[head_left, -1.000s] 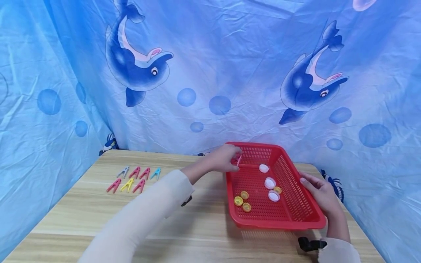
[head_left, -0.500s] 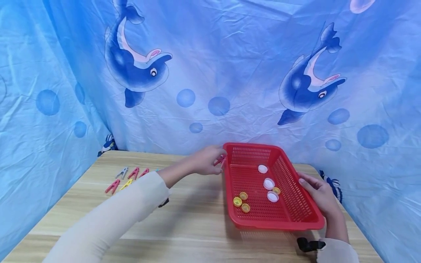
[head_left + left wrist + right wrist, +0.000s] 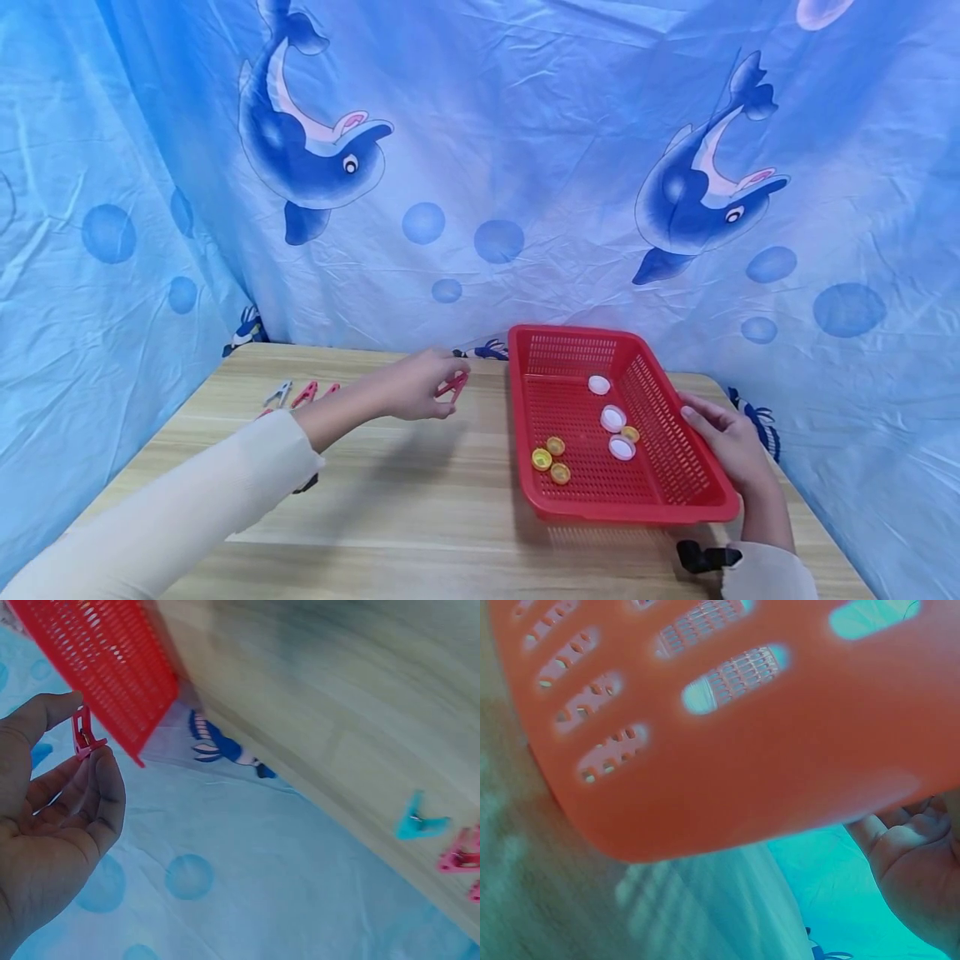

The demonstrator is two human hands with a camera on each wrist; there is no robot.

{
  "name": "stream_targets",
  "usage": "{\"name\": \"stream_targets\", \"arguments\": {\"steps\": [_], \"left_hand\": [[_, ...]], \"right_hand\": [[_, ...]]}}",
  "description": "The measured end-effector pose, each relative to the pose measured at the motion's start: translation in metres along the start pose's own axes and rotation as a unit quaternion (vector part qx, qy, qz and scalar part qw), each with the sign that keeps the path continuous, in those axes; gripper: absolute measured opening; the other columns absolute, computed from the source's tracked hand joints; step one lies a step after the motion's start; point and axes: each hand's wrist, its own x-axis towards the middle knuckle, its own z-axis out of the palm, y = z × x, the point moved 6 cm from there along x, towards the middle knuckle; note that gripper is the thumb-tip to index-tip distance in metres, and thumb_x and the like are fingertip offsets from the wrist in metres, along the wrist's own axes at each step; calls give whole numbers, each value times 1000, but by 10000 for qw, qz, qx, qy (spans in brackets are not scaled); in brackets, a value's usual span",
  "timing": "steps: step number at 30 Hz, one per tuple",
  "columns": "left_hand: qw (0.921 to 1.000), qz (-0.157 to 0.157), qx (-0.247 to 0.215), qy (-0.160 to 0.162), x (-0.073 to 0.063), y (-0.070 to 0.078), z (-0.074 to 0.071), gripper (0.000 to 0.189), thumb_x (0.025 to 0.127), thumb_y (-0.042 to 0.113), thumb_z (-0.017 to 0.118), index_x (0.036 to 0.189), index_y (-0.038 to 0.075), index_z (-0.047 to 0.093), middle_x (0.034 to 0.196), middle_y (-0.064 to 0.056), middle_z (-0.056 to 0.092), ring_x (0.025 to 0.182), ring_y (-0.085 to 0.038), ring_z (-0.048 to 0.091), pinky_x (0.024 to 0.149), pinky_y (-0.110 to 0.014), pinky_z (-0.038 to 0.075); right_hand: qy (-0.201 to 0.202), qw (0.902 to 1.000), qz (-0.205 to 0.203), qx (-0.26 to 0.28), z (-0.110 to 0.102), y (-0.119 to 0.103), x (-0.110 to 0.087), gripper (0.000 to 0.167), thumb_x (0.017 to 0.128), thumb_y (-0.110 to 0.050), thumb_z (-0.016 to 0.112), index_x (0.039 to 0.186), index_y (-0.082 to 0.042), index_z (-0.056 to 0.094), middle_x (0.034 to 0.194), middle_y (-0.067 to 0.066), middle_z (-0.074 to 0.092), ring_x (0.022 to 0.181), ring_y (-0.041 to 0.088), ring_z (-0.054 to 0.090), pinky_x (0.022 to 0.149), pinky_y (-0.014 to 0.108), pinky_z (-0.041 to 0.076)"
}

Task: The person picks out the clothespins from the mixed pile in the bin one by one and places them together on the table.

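My left hand (image 3: 420, 387) pinches a red clothespin (image 3: 454, 386) between thumb and fingertips, above the table and left of the red basket (image 3: 592, 510). The left wrist view shows the same clothespin (image 3: 85, 737) held at the tips, the other fingers loosely bent. At the basket's right side, my right hand (image 3: 735, 446) grips the rim, its thumb over the edge. Inside lie several small round pieces like caps, including a white one (image 3: 599, 385) and a yellow one (image 3: 542, 459). The right wrist view is mostly filled by the basket's wall (image 3: 795, 757).
On the left of the wooden table (image 3: 420, 533) lie a grey clothespin (image 3: 279, 393) and red clothespins (image 3: 305, 392), partly behind my left forearm. A blue clothespin (image 3: 420, 821) shows in the left wrist view. A blue dolphin-print curtain (image 3: 450, 167) hangs behind the table.
My left hand has moved left from over the basket's left rim, still pinching the red clothespin. My right hand and the basket stay nearly in place.
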Motion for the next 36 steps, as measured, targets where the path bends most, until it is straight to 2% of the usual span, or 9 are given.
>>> {"name": "stream_targets", "arguments": {"steps": [9, 16, 20, 26, 29, 33, 36], "left_hand": [[9983, -537, -79, -222, -41, -33, 14, 52, 87, 22, 81, 131, 1, 63, 105, -4, 64, 83, -14, 57, 70, -27, 53], [9956, -898, -175, -177, -73, -60, 22, 50, 85, 17, 83, 128, 1, 65, 116, -10, 67, 93, -22, 62, 76, -35, 57], [9943, -1039, -149, -199, -86, -72, 27, 49, 86, 17, 82, 128, 0, 65, 118, -12, 67, 93, -21, 63, 77, -37, 58], [9914, -1263, -127, -323, -102, -88, 38, 45, 87, 16, 79, 126, -2, 66, 112, -10, 68, 84, -15, 58, 75, -34, 55], [9898, -1369, -164, -346, -109, -94, 42, 44, 86, 15, 79, 124, -2, 67, 107, -6, 67, 85, -14, 57, 77, -34, 54], [9890, -1400, -279, -383, -116, -100, 42, 39, 84, 16, 83, 116, -1, 69, 92, 0, 63, 81, -13, 54, 72, -32, 50], [9877, -1413, -493, -445, -120, -103, 43, 35, 84, 15, 84, 111, -1, 69, 81, 1, 58, 71, -11, 50, 65, -28, 45]], "right_hand": [[-27, 10000, 51, 1, 2, 2, 2, 75, 97, -53, 64, 158, -16, 41, 124, 4, 68, 96, 26, 75, 78, 47, 61], [-5, 10000, 27, 6, 0, 1, 3, 73, 97, -52, 64, 157, -16, 42, 124, 4, 68, 96, 25, 75, 77, 46, 62], [-38, 10000, -2, 25, 0, 1, 3, 73, 98, -51, 63, 157, -15, 42, 122, 4, 69, 95, 25, 75, 77, 46, 61], [-23, 10000, -80, -19, 0, 4, 4, 72, 99, -51, 63, 157, -14, 43, 118, 0, 70, 94, 25, 75, 76, 46, 62], [-33, 9999, -80, -52, 0, 5, 4, 72, 98, -51, 63, 157, -14, 42, 119, 1, 70, 94, 25, 75, 76, 46, 62], [-9, 9999, -71, -81, 0, 4, 3, 74, 97, -53, 63, 157, -16, 42, 123, 5, 69, 95, 25, 75, 76, 47, 62], [2, 10000, -49, -56, 0, 4, 3, 74, 97, -54, 63, 157, -16, 42, 125, 7, 68, 96, 24, 75, 77, 47, 61]]}}
